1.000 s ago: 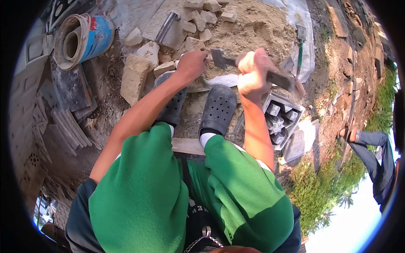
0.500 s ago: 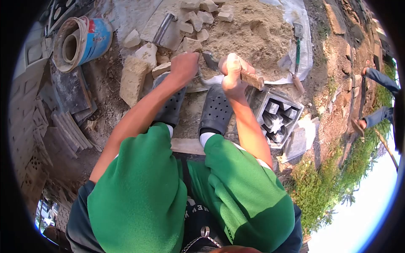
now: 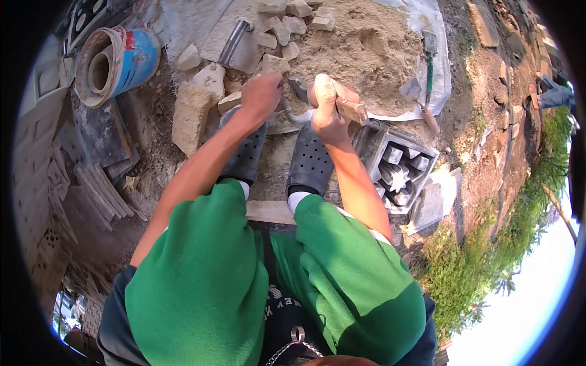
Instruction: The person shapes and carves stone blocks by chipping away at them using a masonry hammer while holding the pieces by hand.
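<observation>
My right hand (image 3: 331, 105) is closed around a wooden-handled tool (image 3: 352, 111), its worn wooden end sticking out to the right. A dark flat blade (image 3: 298, 89) shows between my hands; whether it belongs to that tool I cannot tell. My left hand (image 3: 261, 96) is a fist above my left grey clog (image 3: 246, 149), near pale broken blocks; anything inside it is hidden. Both hands are over the near edge of a sand pile (image 3: 366, 55). Beside my right forearm lies a metal mould (image 3: 406, 172) with star-like shapes inside.
A blue bucket (image 3: 139, 58) stands at upper left, near stacked tiles (image 3: 104, 192). A metal tool with a tubular handle (image 3: 235, 44) lies among broken blocks (image 3: 192, 116). At right are a green-handled trowel (image 3: 430, 76) and another person's leg (image 3: 555, 97).
Both my hands have shifted slightly left, the right one still gripping the wooden-handled tool. The other person at right has moved farther toward the frame's edge.
</observation>
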`<state>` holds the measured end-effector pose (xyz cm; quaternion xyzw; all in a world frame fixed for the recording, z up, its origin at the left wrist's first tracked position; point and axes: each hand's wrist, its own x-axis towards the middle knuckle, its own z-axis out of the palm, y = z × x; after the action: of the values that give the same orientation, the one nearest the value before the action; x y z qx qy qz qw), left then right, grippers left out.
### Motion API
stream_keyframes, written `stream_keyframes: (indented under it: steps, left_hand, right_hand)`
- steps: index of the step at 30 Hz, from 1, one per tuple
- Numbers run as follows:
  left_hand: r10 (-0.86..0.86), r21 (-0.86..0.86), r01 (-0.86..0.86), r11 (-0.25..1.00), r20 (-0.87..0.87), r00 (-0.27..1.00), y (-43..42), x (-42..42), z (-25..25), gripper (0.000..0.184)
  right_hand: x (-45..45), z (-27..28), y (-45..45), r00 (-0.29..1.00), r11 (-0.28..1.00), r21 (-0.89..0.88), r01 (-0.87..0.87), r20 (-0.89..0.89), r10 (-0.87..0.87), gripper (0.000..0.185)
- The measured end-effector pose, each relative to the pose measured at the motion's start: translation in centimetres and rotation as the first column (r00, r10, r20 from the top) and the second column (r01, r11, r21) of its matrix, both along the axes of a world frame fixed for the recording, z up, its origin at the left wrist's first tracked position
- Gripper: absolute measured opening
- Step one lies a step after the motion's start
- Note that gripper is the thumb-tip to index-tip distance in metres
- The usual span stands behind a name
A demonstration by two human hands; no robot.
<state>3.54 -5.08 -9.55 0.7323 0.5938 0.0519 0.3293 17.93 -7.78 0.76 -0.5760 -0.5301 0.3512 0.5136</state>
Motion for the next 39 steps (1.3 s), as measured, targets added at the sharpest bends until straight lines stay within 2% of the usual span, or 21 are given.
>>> stream_keyframes:
  steps: [4,5,7,11,12,13,17,21,22,23,25,26,27,28,29,31,32,33,35,38,39]
  left_hand:
    - [0.017,0.031,-0.019,0.999,0.045,0.999,0.0,-0.2,-0.1,0.013]
    - [0.027,0.015,-0.028,1.0,0.05,0.998,-0.1,-0.3,0.1,0.014]
    - [0.028,0.021,-0.029,0.999,0.039,0.999,-0.1,-0.4,0.0,0.014]
    - [0.006,0.071,-0.011,0.997,0.071,0.997,-0.3,-0.6,-0.9,0.015]
    - [0.004,0.072,-0.01,0.997,0.072,0.997,-0.4,-0.6,-1.0,0.015]
    - [-0.009,0.04,0.008,0.999,0.027,1.0,-0.4,-0.6,-1.2,0.016]
    - [-0.086,-0.053,0.085,0.995,-0.001,0.996,0.1,-0.2,1.3,0.019]
    - [-0.221,0.09,0.219,0.971,0.003,0.975,-1.6,0.6,1.3,0.023]
    - [-0.256,-0.018,0.256,0.967,-0.007,0.967,-1.8,0.9,1.3,0.028]
    - [-0.257,-0.017,0.257,0.966,-0.005,0.966,-1.8,1.3,1.3,0.028]
    - [-0.121,-0.118,0.155,0.981,0.257,0.959,-2.0,2.2,1.0,0.031]
    - [-0.125,-0.116,0.16,0.98,0.26,0.957,-2.0,2.9,0.4,0.031]
    - [0.12,-0.314,0.023,0.949,0.426,0.897,-1.8,3.9,0.1,0.033]
    - [0.375,-0.519,-0.064,0.852,0.52,0.768,-1.7,4.7,-0.1,0.036]
    - [0.37,-0.516,-0.059,0.854,0.525,0.767,-1.7,5.2,-0.3,0.036]
    - [0.596,-0.79,0.009,0.613,0.469,0.652,-1.2,6.3,1.6,0.042]
    - [0.592,-0.788,0.013,0.615,0.473,0.652,-1.0,6.6,1.5,0.042]
    - [0.562,-0.773,0.044,0.632,0.497,0.662,-0.8,6.9,1.2,0.041]
    - [0.522,-0.757,0.082,0.648,0.52,0.676,-0.7,7.3,0.5,0.04]
    - [0.552,-0.762,0.117,0.637,0.557,0.621,-0.5,8.2,-0.3,0.036]
    - [0.647,-0.81,0.141,0.569,0.546,0.532,-0.3,8.5,0.1,0.033]
  right_hand:
    - [0.8,2.4,1.0,0.992,0.999,-0.02,-0.049,-0.12,0.046,0.042]
    - [1.0,3.6,0.7,0.975,0.997,-0.029,-0.065,-0.213,0.057,0.039]
    - [1.2,5.0,0.0,0.961,0.995,0.068,-0.077,-0.259,0.092,0.038]
    - [0.3,3.4,-0.9,0.969,0.995,0.07,-0.07,-0.233,0.084,0.04]
    - [-0.2,2.4,-0.8,1.0,0.997,0.07,-0.025,0.009,0.025,0.04]
    - [-0.7,1.3,-0.8,0.997,0.998,0.032,-0.054,0.063,0.052,0.038]
    - [-1.1,1.6,-1.6,0.996,0.995,0.054,-0.081,-0.04,0.084,0.037]
    - [0.8,1.9,-3.0,0.992,0.988,0.142,-0.064,-0.1,0.079,0.035]
    - [1.5,1.6,-3.6,0.983,0.991,0.134,-0.021,-0.176,0.045,0.037]
    - [2.1,1.4,-4.1,0.968,0.992,0.126,0.022,-0.251,0.01,0.038]
    - [3.1,2.0,-4.4,0.832,0.978,0.094,0.186,-0.545,-0.106,0.04]
    - [3.9,1.8,-4.9,0.802,0.968,0.109,0.227,-0.585,-0.122,0.041]
    - [4.7,1.9,-5.1,0.77,0.955,0.126,0.269,-0.623,-0.135,0.041]
    - [5.5,2.1,-5.1,0.74,0.948,0.222,0.229,-0.672,-0.021,0.042]
    - [5.9,2.3,-5.3,0.743,0.946,0.226,0.231,-0.669,-0.022,0.042]
    - [6.4,3.8,-5.3,0.787,0.938,0.232,0.256,-0.613,-0.063,0.048]
    - [6.6,4.1,-5.4,0.749,0.933,0.182,0.31,-0.651,-0.122,0.05]
    - [7.1,4.3,-5.2,0.75,0.931,0.185,0.314,-0.649,-0.124,0.05]
    - [8.3,4.6,-4.7,0.677,0.875,0.209,0.437,-0.716,-0.168,0.048]
    - [10.9,5.1,-4.3,0.614,0.846,0.11,0.522,-0.737,-0.283,0.051]
    - [11.6,5.2,-4.2,0.58,0.826,0.069,0.56,-0.744,-0.331,0.053]
